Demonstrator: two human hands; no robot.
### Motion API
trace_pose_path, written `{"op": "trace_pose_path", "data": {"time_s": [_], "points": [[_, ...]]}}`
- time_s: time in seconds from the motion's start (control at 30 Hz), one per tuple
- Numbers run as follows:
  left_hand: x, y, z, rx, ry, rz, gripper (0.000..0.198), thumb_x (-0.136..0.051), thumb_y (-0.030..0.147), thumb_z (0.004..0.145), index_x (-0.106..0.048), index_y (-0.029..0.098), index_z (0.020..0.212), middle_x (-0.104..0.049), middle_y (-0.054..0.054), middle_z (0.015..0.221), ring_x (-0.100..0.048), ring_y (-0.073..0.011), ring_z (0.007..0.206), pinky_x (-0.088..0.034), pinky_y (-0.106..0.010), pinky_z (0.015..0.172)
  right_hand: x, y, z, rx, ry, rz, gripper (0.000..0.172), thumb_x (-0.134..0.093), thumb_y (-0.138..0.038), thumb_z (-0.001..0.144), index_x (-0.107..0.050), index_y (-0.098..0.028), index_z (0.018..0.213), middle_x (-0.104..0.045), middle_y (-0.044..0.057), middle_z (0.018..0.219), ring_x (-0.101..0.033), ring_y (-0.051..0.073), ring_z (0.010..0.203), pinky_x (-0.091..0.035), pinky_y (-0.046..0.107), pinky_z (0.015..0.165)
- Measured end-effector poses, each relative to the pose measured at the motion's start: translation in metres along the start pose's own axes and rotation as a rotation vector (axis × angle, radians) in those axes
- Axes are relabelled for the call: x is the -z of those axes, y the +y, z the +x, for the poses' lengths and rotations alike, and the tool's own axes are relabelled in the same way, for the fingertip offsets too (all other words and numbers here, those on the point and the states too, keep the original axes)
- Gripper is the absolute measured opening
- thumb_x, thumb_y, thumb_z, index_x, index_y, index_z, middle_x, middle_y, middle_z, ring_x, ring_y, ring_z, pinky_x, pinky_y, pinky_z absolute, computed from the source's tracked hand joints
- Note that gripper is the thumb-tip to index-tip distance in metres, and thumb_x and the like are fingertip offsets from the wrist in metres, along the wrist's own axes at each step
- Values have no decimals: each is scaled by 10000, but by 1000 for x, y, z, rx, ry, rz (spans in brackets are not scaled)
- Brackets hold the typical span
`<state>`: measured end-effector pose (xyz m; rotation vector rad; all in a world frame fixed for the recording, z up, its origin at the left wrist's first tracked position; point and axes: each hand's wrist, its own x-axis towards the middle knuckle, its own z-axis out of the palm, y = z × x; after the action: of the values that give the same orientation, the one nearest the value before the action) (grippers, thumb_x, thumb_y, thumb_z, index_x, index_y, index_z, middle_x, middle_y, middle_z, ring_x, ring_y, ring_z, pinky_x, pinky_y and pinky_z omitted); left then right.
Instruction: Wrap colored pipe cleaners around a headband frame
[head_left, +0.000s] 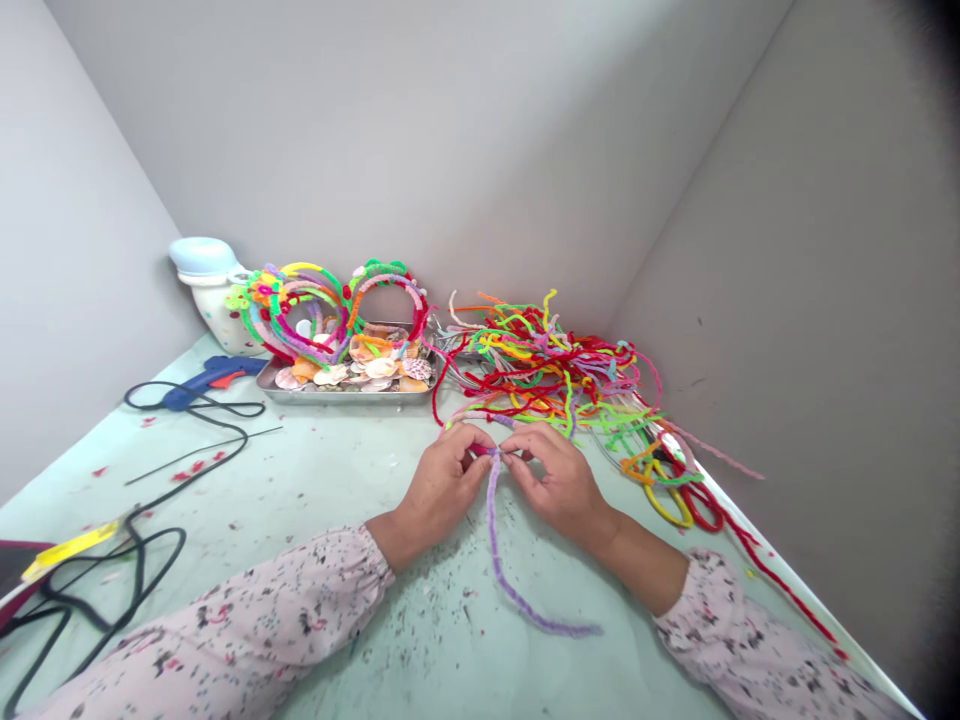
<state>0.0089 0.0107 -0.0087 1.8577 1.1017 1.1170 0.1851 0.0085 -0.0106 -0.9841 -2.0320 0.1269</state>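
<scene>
Together, left hand (439,490) and right hand (559,475), grips closed, pinch top of lilac pipe cleaner (493,530).

The lilac pipe cleaner (493,540) between your fingers is soft, fuzzy chenille. Ahead of you, the tray (337,397) is shiny metal, the glue gun (214,378) glossy plastic, the seashells (379,368) smooth, and the worktop (315,500) matt.

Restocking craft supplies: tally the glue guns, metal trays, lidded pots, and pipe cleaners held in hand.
Hot glue gun: 1
Metal tray: 1
Lidded white pot: 1
Purple pipe cleaner held by left hand and right hand: 1
Total: 4
</scene>
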Motion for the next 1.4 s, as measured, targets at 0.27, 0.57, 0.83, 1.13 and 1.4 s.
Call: {"op": "trace_pose_path", "data": {"time_s": [0.27,0.57,0.83,1.13,1.4], "points": [[1,4,0,-31,-5,-40,111,-552,262,851,-593,160,839,-554,-10,802,-483,-97,634,-402,-210,598,-2,1,-1,22,12,0,148,-545,-140,841,-602,-231,943,-636,50,891,-600,215,943,-510,369,805],[1,-2,0,-60,-16,-32,94,-545,242,857,-582,161,826,-530,1,750,-475,-109,659,-394,-218,618,-1,2,-1,16,-17,10,153,-543,-132,836,-595,-228,943,-627,53,901,-593,212,936,-504,374,812],[-1,-4,0,-25,-26,-42,89,-546,250,851,-563,165,828,-518,9,715,-459,-106,624,-372,-205,568,-2,2,-1,18,-24,3,147,-546,-121,838,-590,-218,940,-624,55,906,-583,212,969,-490,370,840],[1,2,1,-45,-35,-6,94,-517,236,868,-572,159,868,-538,-8,772,-478,-109,638,-382,-209,579,-3,4,-2,9,-5,-22,139,-545,-131,852,-593,-209,956,-618,57,922,-574,215,997,-473,367,855],[1,4,1,-11,-48,-2,110,-494,235,879,-575,165,851,-519,-2,775,-463,-101,607,-382,-219,570,-2,5,-2,-1,-16,-9,137,-535,-134,856,-592,-213,953,-619,55,912,-578,214,989,-476,363,850]]}}
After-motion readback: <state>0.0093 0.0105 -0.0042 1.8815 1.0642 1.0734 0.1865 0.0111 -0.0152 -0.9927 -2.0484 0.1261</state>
